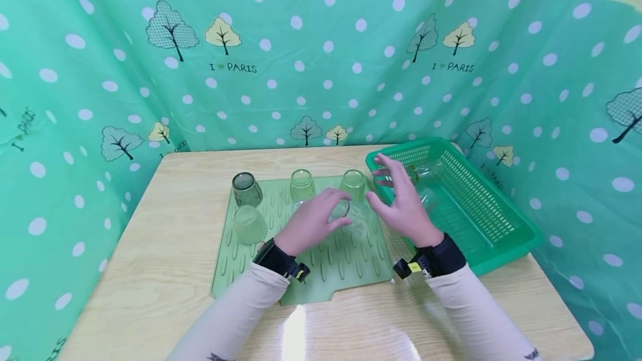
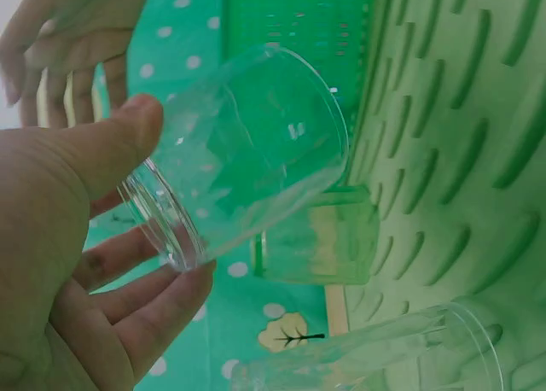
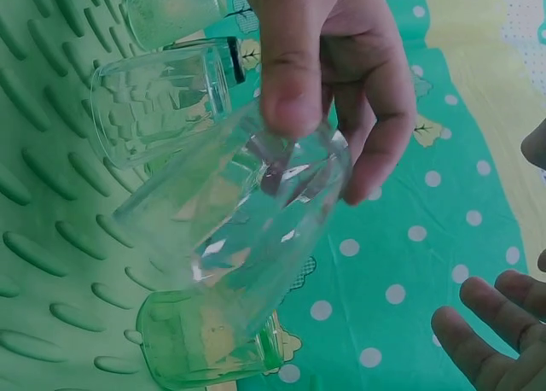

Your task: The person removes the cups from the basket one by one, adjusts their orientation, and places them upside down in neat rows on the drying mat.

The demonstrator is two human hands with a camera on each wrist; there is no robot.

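Observation:
My left hand [image 1: 321,217] pinches a clear glass [image 1: 347,213] by its base, thumb on one side and fingers on the other, and holds it tilted just above the green ribbed mat [image 1: 351,263]. The left wrist view shows that glass [image 2: 247,152] with its mouth turned towards the mat [image 2: 461,109]. My right hand [image 1: 398,194] hovers open, fingers spread, beside the glass and in front of the green basket [image 1: 501,249]; it holds nothing. In the right wrist view the left hand [image 3: 333,75] grips the glass [image 3: 239,212], with my right fingertips [image 3: 495,340] apart from it.
Several glasses stand upside down on the mat: a dark one [image 1: 246,188] and pale green ones [image 1: 249,224] [image 1: 302,184] [image 1: 353,183]. Clear glasses [image 1: 426,196] lie in the basket at the table's right. A dotted green curtain [image 1: 321,71] surrounds the wooden table [image 1: 165,272].

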